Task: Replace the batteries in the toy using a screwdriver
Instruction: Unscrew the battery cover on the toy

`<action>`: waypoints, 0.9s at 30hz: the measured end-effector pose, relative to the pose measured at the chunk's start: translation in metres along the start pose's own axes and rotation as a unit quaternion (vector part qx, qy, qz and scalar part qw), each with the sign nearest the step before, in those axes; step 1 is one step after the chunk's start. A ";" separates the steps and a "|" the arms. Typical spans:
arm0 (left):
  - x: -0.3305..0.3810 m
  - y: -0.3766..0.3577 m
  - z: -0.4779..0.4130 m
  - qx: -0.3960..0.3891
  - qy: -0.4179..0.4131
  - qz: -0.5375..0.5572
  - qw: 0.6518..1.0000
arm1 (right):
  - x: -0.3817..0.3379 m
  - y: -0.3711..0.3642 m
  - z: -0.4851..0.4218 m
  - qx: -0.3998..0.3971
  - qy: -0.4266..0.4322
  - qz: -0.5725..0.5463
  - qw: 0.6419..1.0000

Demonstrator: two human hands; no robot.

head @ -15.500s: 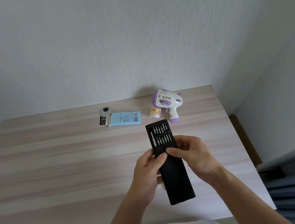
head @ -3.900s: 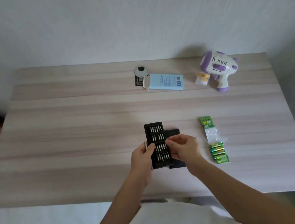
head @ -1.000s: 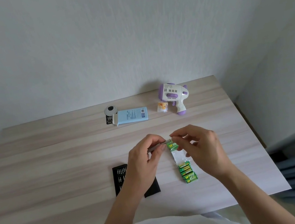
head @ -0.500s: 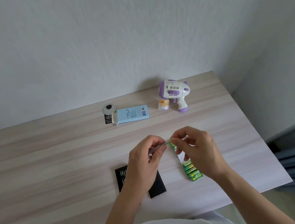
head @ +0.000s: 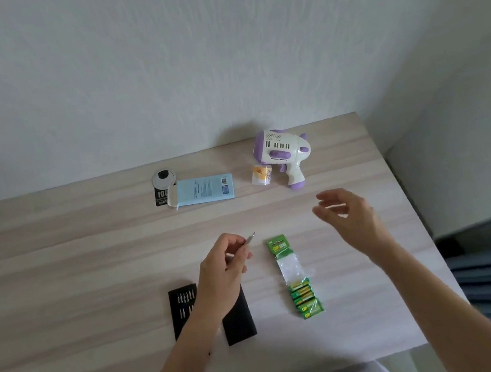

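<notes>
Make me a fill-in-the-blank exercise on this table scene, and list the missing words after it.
1. The left hand pinches a thin ___.
2. The right hand hovers open and holds ___.
3. The battery pack on the table has a label coloured ___.
4. The toy near the wall is white and ___.

Missing words: screwdriver; nothing; green; purple.
</notes>
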State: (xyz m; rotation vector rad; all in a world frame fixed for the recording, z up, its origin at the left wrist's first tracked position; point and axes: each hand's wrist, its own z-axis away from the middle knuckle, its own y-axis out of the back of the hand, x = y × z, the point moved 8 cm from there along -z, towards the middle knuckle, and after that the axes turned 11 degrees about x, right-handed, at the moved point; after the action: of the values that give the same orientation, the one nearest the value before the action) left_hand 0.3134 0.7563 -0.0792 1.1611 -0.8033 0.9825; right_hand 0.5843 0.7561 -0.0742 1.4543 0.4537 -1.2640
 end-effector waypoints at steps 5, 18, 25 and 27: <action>-0.027 -0.022 -0.007 0.079 0.119 0.065 0.988 | 0.036 -0.003 -0.098 -0.046 -0.055 0.026 0.997; -0.044 -0.060 -0.005 0.209 0.223 0.163 0.938 | 0.057 -0.084 -0.236 -0.213 -0.086 -0.057 0.972; -0.033 -0.070 -0.001 0.207 0.213 0.152 0.943 | 0.056 -0.084 -0.228 -0.202 -0.060 -0.109 0.972; -0.031 -0.069 0.002 0.201 0.210 0.147 0.946 | 0.056 -0.078 -0.220 -0.168 -0.046 -0.096 0.980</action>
State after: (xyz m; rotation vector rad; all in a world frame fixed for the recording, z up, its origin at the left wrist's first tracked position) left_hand 0.3660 0.7405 -0.1314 1.1298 -0.4450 1.6356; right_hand 0.6383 0.9546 -0.1970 1.0829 0.7226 -1.3261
